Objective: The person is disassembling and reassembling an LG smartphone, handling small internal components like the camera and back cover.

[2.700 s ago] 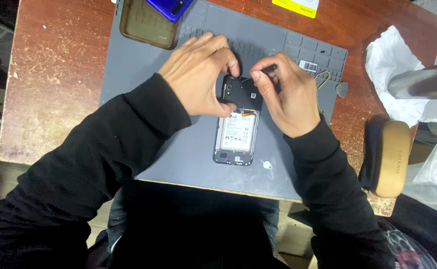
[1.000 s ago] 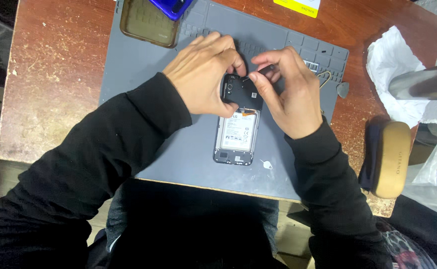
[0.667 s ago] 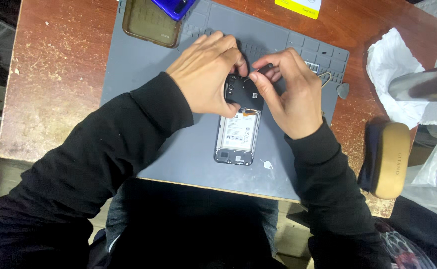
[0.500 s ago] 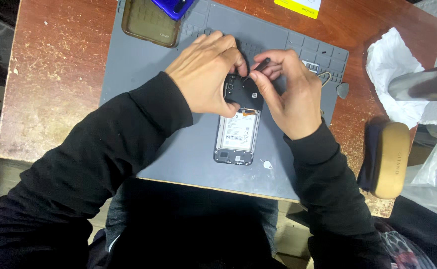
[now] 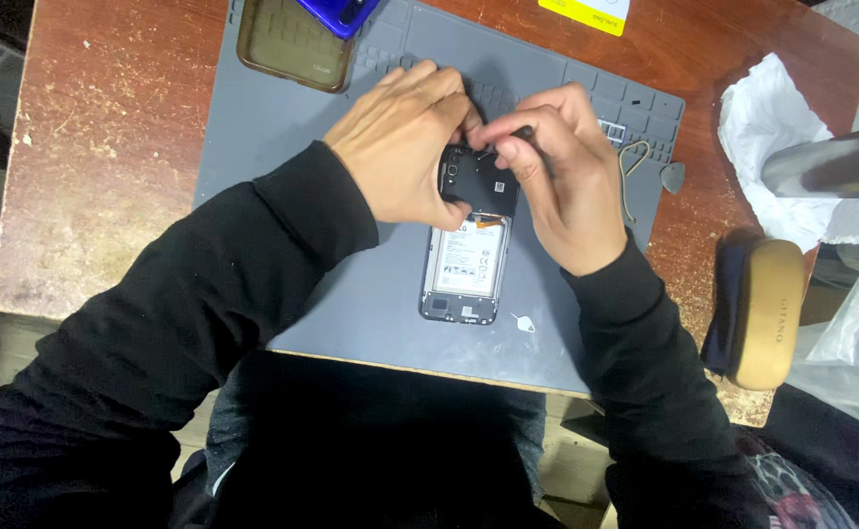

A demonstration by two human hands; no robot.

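1. We see an opened smartphone (image 5: 469, 257) lying back-side up on the grey repair mat (image 5: 283, 167), its rear cover off: a white-labelled battery fills the middle, a dark plastic shield covers the top part with the camera, and a dark strip runs along the bottom edge.
2. The phone sits near the middle of the mat, its length running away from us, with its bottom end towards the mat's near edge.
3. Our left hand (image 5: 405, 147) rests on the phone's upper left corner, fingers curled over the top edge and the thumb along the side, gripping the frame.
4. Our right hand (image 5: 567, 181) is at the phone's upper right, thumb and forefinger pinched narrowly on a thin dark tool (image 5: 520, 132) whose tip meets the dark shield; we cannot tell what kind of tool it is.
5. A small white piece (image 5: 522, 322) lies on the mat just right of the phone's bottom corner.
6. At the mat's far left corner lies a brownish phone case (image 5: 287, 44), open side up, with a blue object (image 5: 341, 12) overlapping its far right corner; nothing else shows inside it.
7. The mat's far edge carries rows of shallow compartments; we cannot tell what they hold.
8. Right of the mat, on the wooden table (image 5: 106, 127), a grey pick (image 5: 673, 177) touches the mat's edge, with crumpled white paper (image 5: 772, 127) beyond.
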